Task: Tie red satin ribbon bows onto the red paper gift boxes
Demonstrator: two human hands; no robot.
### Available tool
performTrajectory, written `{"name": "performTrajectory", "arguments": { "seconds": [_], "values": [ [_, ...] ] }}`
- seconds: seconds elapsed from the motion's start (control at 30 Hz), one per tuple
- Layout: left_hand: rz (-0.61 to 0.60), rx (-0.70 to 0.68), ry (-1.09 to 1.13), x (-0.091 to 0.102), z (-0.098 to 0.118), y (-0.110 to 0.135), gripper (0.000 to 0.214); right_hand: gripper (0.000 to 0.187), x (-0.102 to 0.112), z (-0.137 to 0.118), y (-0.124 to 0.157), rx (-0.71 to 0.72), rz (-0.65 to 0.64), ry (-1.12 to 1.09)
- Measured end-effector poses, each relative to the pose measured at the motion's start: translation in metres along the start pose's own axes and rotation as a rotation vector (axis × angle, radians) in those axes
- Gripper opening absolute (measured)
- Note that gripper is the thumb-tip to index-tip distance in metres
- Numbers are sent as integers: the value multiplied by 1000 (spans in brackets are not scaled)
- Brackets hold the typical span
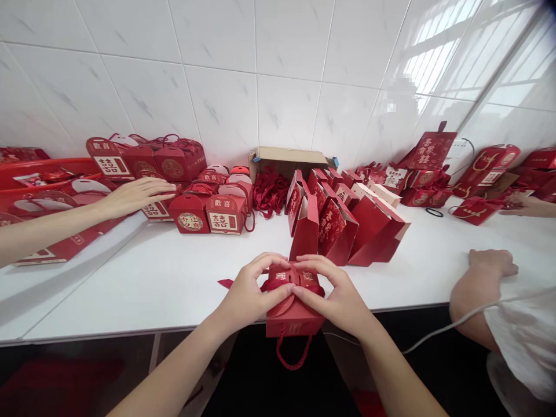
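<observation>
- Forearms, bare, two (174,353): nearest the camera, entering from the lower edge.
- Table, white (174,289): running the full width, against a tiled wall (217,87).
- Gift bags, red, open-topped, several (336,223): leaning in a row directly beyond the hands, blocking the way straight ahead.
- Ribbon heap, red (269,190): behind, left of the bags, before a cardboard box (291,155).
- Closed gift boxes, double-happiness labels (226,214): left of the ribbon, further ones stacked behind.
- Co-worker's hand, left side (147,194): over those boxes.
- Co-worker's fist, right side (493,263): near the table's front edge; black ring (434,212) lying beyond.
- Handled gift box, red (295,327): at the table's front edge, between both palms; rope handle (294,365) hanging toward the camera, ribbon tail (225,283) projecting left.
- Left hand (256,286): closed about the box's left side, thumb on the top flap.
- Right hand (336,289): closed about its right side, thumb tip beside the other.
</observation>
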State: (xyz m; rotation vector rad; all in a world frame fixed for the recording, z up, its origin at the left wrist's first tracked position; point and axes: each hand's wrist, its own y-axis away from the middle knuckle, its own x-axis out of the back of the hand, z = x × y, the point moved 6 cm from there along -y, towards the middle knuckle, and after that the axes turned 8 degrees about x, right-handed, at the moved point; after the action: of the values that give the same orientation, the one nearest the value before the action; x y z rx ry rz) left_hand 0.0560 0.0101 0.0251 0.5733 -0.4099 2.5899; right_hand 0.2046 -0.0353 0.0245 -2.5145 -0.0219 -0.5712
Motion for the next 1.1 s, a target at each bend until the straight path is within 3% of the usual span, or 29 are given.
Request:
{"name": "performTrajectory", "arguments": {
  "seconds": [0.17, 0.37, 0.5, 0.63, 0.83, 0.97, 1.1],
  "values": [
    [70, -3, -12, -1, -3, -2, 12, 20, -4, -2, -5, 24, 30, -8],
    [147, 165, 128, 8, -23, 8, 28, 34, 16, 19, 17, -161, 145, -54],
    [-18, 303, 180, 4, -36, 8, 31, 34, 17, 36, 31, -335, 48, -123],
    [-210, 476, 233, -5, -40, 9, 43, 32, 9, 44, 30, -389, -54, -299],
    [-252, 444, 228, 0, -26, 9, 45, 38, 7, 40, 26, -452, -118, -488],
    [-220, 411, 253, 6, -35, 7, 48, 36, 15, 47, 29, -494, -39, -499],
    [-289, 401, 263, 8, -48, 4, 50, 37, 21, 60, 33, -501, -2, -462]
  ]
}}
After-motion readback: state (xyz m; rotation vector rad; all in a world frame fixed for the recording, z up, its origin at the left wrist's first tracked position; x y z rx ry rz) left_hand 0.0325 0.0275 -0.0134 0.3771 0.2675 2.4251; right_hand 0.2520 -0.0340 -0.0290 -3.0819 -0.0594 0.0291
